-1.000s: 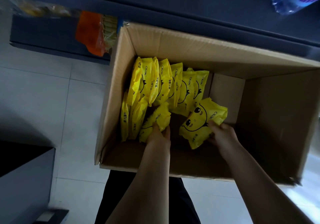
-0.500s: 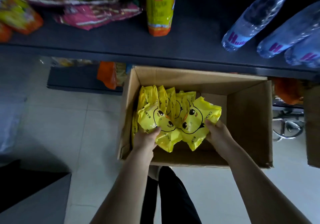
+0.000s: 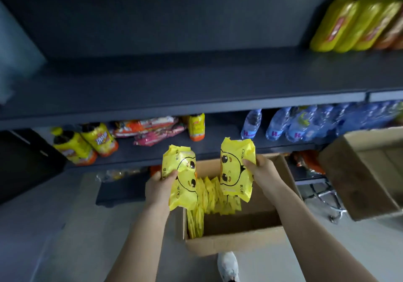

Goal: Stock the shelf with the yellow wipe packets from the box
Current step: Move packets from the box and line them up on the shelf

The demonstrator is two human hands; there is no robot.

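Looking at the biggest thing first, the dark shelf [image 3: 196, 81] runs across the whole view with yellow bottles [image 3: 357, 20] lying at its far right end, so I'd guess the wipes go somewhere left of those. Under it, the cardboard box [image 3: 235, 240] sits on the floor right up against the unit and between the person's arms, which keeps every reach short.

Inside, the yellow wipe packets [image 3: 216, 194] stand on edge in a row toward the left wall, so they're easy to pluck out one at a time. Two are already out and held above the box, printed faces toward the camera, apart from each other.

The left hand [image 3: 159, 186] grips the left packet [image 3: 181, 179] by its left edge, thumb on the front. The right hand [image 3: 263, 170] grips the right packet [image 3: 236, 168] by its right edge the same way. One per hand probably means half the trips.
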